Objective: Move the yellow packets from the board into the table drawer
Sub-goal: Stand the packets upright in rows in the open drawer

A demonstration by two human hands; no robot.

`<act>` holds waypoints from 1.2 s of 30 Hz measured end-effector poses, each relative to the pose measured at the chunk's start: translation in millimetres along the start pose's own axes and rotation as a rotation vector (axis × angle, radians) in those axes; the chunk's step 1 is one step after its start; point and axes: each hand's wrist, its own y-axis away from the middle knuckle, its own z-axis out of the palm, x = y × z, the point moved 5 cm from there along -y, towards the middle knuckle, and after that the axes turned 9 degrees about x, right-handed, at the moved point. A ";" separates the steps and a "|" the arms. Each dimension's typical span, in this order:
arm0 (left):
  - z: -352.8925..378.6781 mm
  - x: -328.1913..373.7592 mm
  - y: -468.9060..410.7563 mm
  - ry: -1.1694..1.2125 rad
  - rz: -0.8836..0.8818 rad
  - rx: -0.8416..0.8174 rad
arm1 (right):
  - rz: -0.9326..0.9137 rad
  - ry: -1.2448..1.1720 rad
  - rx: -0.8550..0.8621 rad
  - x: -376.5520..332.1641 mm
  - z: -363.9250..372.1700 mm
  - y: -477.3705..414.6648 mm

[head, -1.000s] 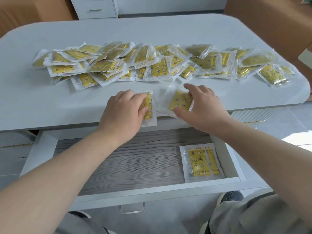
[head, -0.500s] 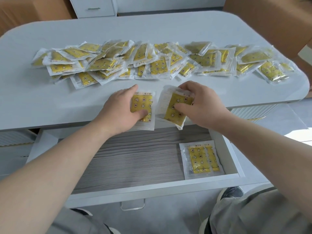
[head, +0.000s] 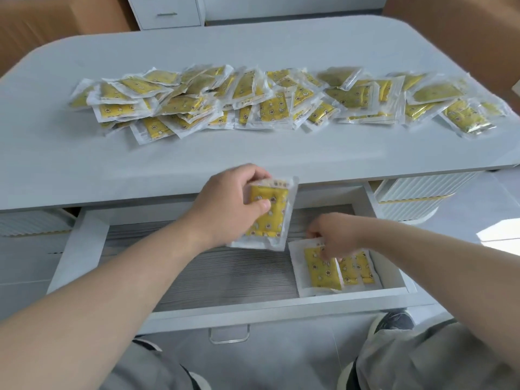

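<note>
The left hand (head: 228, 205), thumb and fingers clamped on a yellow packet (head: 268, 220), hangs over the open drawer (head: 84, 249), where a loose pinch could drop it askew, while the right hand (head: 334, 235), its grip too blurred to tell, lowers a second packet (head: 318, 270) at the drawer's right front, both having left the board (head: 197, 164) edge.

Left hand (head: 225, 209): grips packet (head: 267, 218), frame centre
Right hand (head: 333, 235): on drawer packet (head: 320, 268), lower right
Pile (head: 281, 102): upper tabletop (head: 253, 156)
</note>
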 end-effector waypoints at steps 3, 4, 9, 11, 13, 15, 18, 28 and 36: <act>15.1 -5.1 11.3 0.020 -0.036 -0.148 | 0.013 0.177 0.023 8.3 21.6 -5.2; 19.2 -8.8 13.5 0.030 -0.063 -0.174 | 0.033 0.208 0.042 9.1 24.0 -4.9; 36.3 -31.4 18.8 0.069 -0.263 -0.238 | 0.077 0.304 0.131 6.9 20.0 -2.2; 44.0 -39.1 20.2 0.098 -0.314 -0.260 | 0.099 0.339 0.115 7.9 17.0 -1.5; 53.0 -47.6 21.3 0.134 -0.359 -0.273 | 0.123 0.341 0.108 10.3 11.8 -2.0; 64.5 -57.5 22.7 0.186 -0.418 -0.281 | 0.142 0.321 0.120 12.5 3.2 -1.9; 84.0 -70.6 25.2 0.222 -0.471 -0.285 | 0.146 0.296 0.127 12.4 -7.3 0.4; 100.2 -74.0 24.6 -0.205 -0.215 -0.403 | 0.126 0.308 0.122 6.3 -6.0 4.8; 103.5 -72.7 27.9 -0.170 -0.295 -0.481 | 0.094 0.284 0.130 2.7 -5.4 5.9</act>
